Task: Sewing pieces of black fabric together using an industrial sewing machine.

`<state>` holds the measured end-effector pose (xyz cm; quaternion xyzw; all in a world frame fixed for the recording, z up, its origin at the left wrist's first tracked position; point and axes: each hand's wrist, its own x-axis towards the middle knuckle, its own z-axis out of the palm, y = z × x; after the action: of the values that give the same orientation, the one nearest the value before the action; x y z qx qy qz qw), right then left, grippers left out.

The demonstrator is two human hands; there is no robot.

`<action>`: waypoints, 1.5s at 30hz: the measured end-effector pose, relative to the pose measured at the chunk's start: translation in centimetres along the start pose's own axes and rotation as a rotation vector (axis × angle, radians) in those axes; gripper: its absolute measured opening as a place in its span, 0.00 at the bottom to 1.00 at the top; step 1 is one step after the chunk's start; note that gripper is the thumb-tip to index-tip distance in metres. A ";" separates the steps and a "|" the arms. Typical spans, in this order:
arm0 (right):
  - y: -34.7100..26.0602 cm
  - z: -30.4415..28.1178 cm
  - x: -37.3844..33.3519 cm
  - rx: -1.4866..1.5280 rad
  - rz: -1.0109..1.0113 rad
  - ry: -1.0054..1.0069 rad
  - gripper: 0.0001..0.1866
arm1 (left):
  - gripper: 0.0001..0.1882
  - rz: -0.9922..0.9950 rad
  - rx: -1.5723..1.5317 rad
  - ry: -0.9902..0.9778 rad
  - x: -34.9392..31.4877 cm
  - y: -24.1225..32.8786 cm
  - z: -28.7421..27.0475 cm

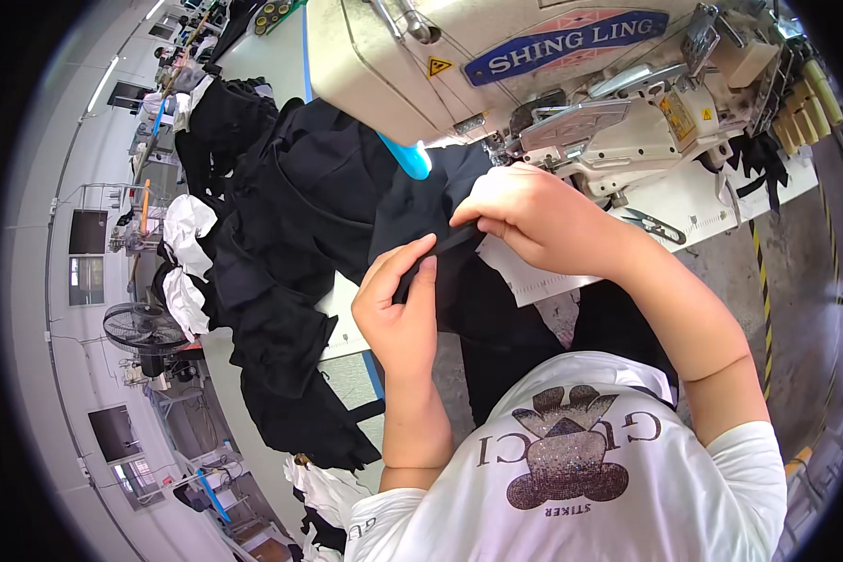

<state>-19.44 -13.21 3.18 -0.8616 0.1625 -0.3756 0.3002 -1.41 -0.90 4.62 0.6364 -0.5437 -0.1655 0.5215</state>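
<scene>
Black fabric (337, 187) lies in loose folds across the table, and one edge of it runs up to the needle area of a cream-coloured sewing machine (375, 75). My left hand (398, 300) pinches the fabric's near edge between thumb and fingers. To its right, my right hand (525, 211) grips the same edge, closer to the machine, with the fingers curled down on it. A bright blue-white lamp glow (414, 161) falls just beyond my hands. The machine's needle is too small to make out.
Thread snips (654, 225) lie on the white table (712, 211) at the right, by the machine's base. Black and white cloth piles (189, 234) stand to the left. Farther left is a floor fan (143, 326). White cloth (323, 487) hangs near my left elbow.
</scene>
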 end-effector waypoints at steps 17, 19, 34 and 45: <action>0.4 1.1 0.3 -0.013 0.022 -0.044 0.03 | 0.09 0.102 -0.088 -0.158 -0.3 -1.8 -0.6; 0.5 1.2 0.2 -0.006 0.026 -0.041 0.03 | 0.12 -0.004 -0.163 -0.059 -0.6 -2.3 -0.1; -1.1 0.2 -3.5 -0.391 -0.269 0.070 0.11 | 0.14 0.653 0.255 -0.248 -0.9 -2.5 0.6; -1.8 -0.6 -5.2 -0.540 -0.254 0.239 0.12 | 0.19 0.701 0.298 -0.197 5.1 -3.8 6.7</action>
<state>-23.20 -9.44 1.81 -0.8732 0.1816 -0.4521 -0.0099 -2.88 -9.07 0.57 0.4618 -0.7936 0.0433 0.3939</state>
